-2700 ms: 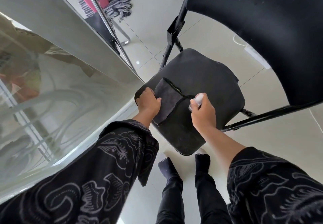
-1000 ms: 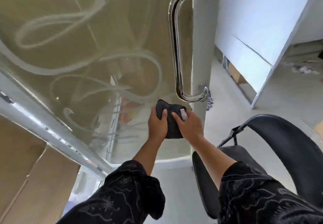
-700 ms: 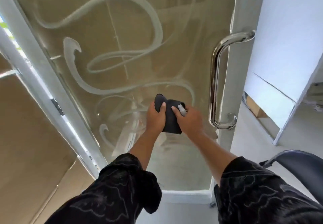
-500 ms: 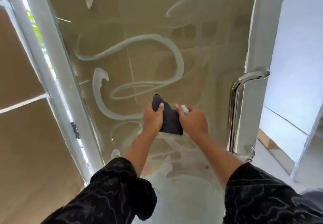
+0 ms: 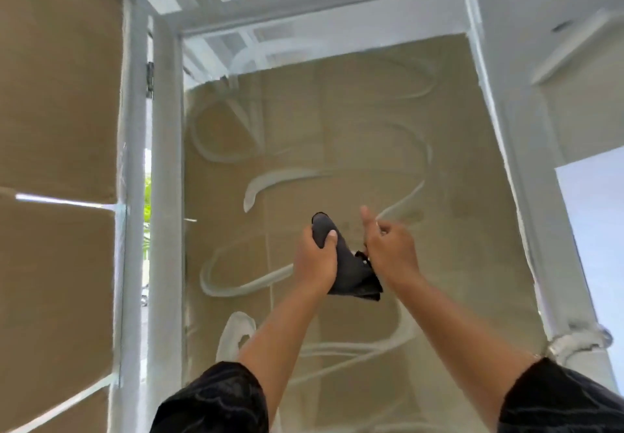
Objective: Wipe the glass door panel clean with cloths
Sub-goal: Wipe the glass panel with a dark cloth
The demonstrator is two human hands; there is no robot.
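My black sleeves (image 5: 216, 399) sit nearest, with my forearms reaching up from them. My left hand (image 5: 315, 258) grips the dark cloth (image 5: 353, 272), thumb clamped over its upper fold. My right hand (image 5: 393, 252) is curled at the cloth's right corner with the forefinger raised; I cannot tell whether it pinches the cloth. Half a second ago both hands worked lower, level with the handle (image 5: 580, 339); now they have risen, and it lies below and right of my right hand. I judge I am starting the wipe high up. Just beyond the hands is the glass door panel (image 5: 337, 122); I cannot tell if the cloth touches it. White swirls (image 5: 287, 179) run above, left of and below my hands, unwiped. Nothing blocks the glass; the white frame (image 5: 165, 196) borders it left of my left hand
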